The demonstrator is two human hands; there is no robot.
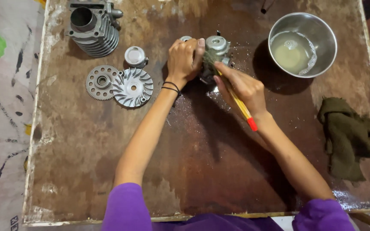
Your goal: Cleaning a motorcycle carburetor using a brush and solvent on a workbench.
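Gripping the small grey metal engine part (214, 53) tight, the left hand (184, 60) steadies it while the right hand (243, 87) holds a yellow brush (240, 105) slanting up against its right side.

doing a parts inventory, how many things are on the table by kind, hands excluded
Loose metal engine parts: 4, finned cylinder, small cap, toothed gear disc, finned fan disc
Held metal part: 1
Brush: 1
Steel bowl: 1
Dark green rag: 1
Total: 8
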